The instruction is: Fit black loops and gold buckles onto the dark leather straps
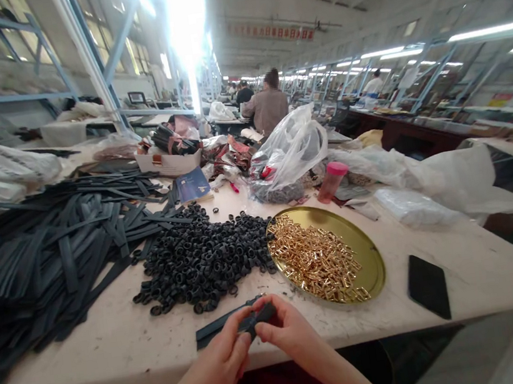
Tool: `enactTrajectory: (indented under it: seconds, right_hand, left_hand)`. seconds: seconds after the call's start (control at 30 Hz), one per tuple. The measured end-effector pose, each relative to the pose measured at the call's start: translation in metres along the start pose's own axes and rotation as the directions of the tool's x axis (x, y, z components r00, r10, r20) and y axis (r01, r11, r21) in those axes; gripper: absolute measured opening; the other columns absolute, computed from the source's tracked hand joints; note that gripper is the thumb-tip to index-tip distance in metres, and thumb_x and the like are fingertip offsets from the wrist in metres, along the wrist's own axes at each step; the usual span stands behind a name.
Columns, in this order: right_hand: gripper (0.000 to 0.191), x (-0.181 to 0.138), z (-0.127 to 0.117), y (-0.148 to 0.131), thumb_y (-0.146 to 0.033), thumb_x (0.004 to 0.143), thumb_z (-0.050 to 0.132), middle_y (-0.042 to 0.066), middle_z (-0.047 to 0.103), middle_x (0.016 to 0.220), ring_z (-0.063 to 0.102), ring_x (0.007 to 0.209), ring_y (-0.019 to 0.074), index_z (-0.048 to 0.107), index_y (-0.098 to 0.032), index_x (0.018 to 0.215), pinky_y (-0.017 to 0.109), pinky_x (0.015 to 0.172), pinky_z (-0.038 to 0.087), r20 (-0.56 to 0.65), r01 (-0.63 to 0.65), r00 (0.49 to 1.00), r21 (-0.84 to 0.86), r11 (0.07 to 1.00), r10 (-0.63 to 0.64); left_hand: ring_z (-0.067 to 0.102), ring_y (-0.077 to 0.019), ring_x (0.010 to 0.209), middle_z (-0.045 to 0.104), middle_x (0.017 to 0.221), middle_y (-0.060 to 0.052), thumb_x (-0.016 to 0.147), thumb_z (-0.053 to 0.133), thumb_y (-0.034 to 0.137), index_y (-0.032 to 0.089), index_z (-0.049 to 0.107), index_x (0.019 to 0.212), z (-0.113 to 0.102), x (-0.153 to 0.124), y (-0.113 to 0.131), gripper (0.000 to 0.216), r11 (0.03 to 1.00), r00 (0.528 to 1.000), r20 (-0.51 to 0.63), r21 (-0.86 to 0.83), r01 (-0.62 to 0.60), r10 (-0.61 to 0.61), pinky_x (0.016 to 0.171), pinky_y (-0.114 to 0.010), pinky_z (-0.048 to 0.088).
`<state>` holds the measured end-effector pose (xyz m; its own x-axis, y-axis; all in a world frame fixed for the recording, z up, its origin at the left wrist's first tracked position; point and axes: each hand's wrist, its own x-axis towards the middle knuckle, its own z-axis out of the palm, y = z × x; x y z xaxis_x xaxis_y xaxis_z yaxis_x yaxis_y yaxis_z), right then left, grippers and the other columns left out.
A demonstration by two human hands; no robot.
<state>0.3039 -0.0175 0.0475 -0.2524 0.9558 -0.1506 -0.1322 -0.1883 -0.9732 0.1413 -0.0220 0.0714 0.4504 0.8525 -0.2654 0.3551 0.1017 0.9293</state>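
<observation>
Close to the table's front edge, my left hand (232,345) and my right hand (289,326) are both closed on one dark strap (264,317), held between thumbs and fingers. Its far part is hidden by my fingers. Under and left of my hands, more dark strap (211,331) lies on the tabletop. Just beyond spreads a heap of small black loops (208,255). To the right of the loops, a round gold tray (363,253) holds a pile of gold-coloured metal buckles (315,257).
Long dark straps (64,242) cover the table's left side. A black phone (427,287) lies at the right. Behind stand a pink-lidded jar (332,182), a clear plastic bag (289,156), a blue booklet (193,184) and a white box (170,163). A person (268,105) sits farther back.
</observation>
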Motion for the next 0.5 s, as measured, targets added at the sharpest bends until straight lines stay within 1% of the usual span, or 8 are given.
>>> enactTrajectory:
  seconds: [0.1,0.17,0.2,0.23,0.27,0.33,0.4,0.5]
  right_hand:
    - [0.048,0.001,-0.004,-0.002,-0.037,0.069,0.066,-0.002,0.056,0.08,0.053,0.071,0.0121,0.044,-0.021,0.108,0.024,0.065,0.042,0.044,0.061,0.997,-0.076,0.995,-0.058]
    - [0.045,0.008,-0.025,-0.012,-0.041,0.077,0.056,0.0,0.057,0.079,0.054,0.07,0.0127,0.042,-0.02,0.113,0.024,0.063,0.042,-0.021,0.09,0.994,-0.404,0.91,-0.107]
    - [0.034,0.014,-0.04,-0.019,-0.04,0.082,0.049,0.001,0.057,0.08,0.054,0.07,0.0128,0.046,-0.019,0.108,0.024,0.063,0.042,-0.108,0.067,0.978,-0.639,0.766,-0.176]
    - [0.025,0.021,-0.057,-0.027,-0.038,0.084,0.044,0.002,0.058,0.082,0.055,0.074,0.0132,0.051,-0.019,0.099,0.025,0.067,0.042,-0.209,-0.04,0.941,-0.851,0.523,-0.268]
    - [0.021,0.028,-0.074,-0.034,-0.033,0.085,0.043,0.006,0.058,0.089,0.055,0.08,0.0161,0.052,-0.017,0.096,0.029,0.072,0.041,-0.28,-0.123,0.904,-0.894,0.432,-0.322]
    - [0.019,0.041,-0.103,-0.044,-0.027,0.084,0.043,0.011,0.056,0.097,0.054,0.085,0.02,0.054,-0.014,0.093,0.033,0.075,0.038,-0.339,-0.219,0.867,-0.918,0.33,-0.366]
    - [0.013,0.05,-0.121,-0.045,-0.025,0.077,0.053,0.011,0.057,0.089,0.055,0.08,0.0209,0.056,-0.013,0.083,0.033,0.071,0.038,-0.35,-0.265,0.866,-0.927,0.266,-0.356]
    - [0.007,0.057,-0.125,-0.036,-0.021,0.073,0.058,0.007,0.057,0.08,0.054,0.072,0.0193,0.055,-0.015,0.075,0.03,0.067,0.037,-0.327,-0.269,0.881,-0.941,0.206,-0.342]
  left_hand:
    - [0.047,-0.0144,0.064,0.048,0.067,0.0,0.084,0.038,0.046,0.017,0.047,0.116,0.001,0.002,-0.007,0.044,0.995,0.996,-0.085,-0.083,-0.047,0.04,0.054,-0.02,0.037]
    - [0.033,-0.0112,0.05,0.035,0.055,0.005,0.082,0.038,0.051,0.014,0.049,0.106,0.002,0.004,-0.012,0.046,0.988,0.996,-0.084,-0.157,0.005,-0.018,0.044,-0.019,0.025]
    - [0.028,-0.0102,0.047,0.029,0.053,0.007,0.081,0.038,0.053,0.014,0.05,0.1,0.002,0.004,-0.014,0.045,0.982,0.996,-0.078,-0.186,0.023,-0.038,0.042,-0.019,0.021]
    - [0.025,-0.0097,0.046,0.026,0.052,0.007,0.08,0.038,0.054,0.014,0.05,0.094,0.003,0.004,-0.015,0.044,0.978,0.996,-0.077,-0.206,0.029,-0.046,0.042,-0.019,0.019]
    - [0.024,-0.0095,0.046,0.024,0.051,0.007,0.079,0.039,0.054,0.015,0.049,0.089,0.004,0.005,-0.015,0.042,0.976,0.996,-0.079,-0.217,0.029,-0.047,0.042,-0.02,0.018]
    - [0.024,-0.0097,0.045,0.024,0.051,0.007,0.079,0.038,0.052,0.016,0.049,0.082,0.007,0.004,-0.013,0.037,0.977,0.996,-0.083,-0.211,0.019,-0.037,0.042,-0.02,0.019]
    - [0.029,-0.0106,0.048,0.03,0.054,0.005,0.08,0.038,0.047,0.017,0.049,0.078,0.011,0.004,-0.01,0.032,0.987,0.994,-0.105,-0.161,-0.009,-0.008,0.045,-0.02,0.023]
    - [0.038,-0.0125,0.056,0.041,0.061,0.002,0.082,0.036,0.039,0.017,0.05,0.073,0.015,0.005,-0.006,0.027,0.999,0.991,-0.131,-0.046,-0.018,0.012,0.052,-0.021,0.03]
